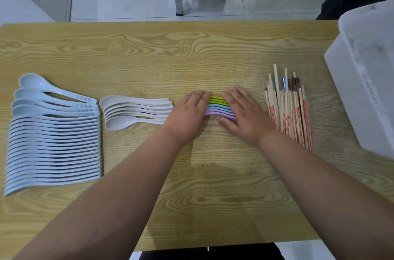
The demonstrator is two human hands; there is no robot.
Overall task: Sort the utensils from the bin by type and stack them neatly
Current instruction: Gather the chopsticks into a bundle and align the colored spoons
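Yellow, blue, purple utensils (219, 108), nested.

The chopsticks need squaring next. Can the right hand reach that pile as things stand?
Probably yes. The right hand rests against the coloured spoons, and the chopsticks lie just to its right with only bare table between; the bin stands beyond them.
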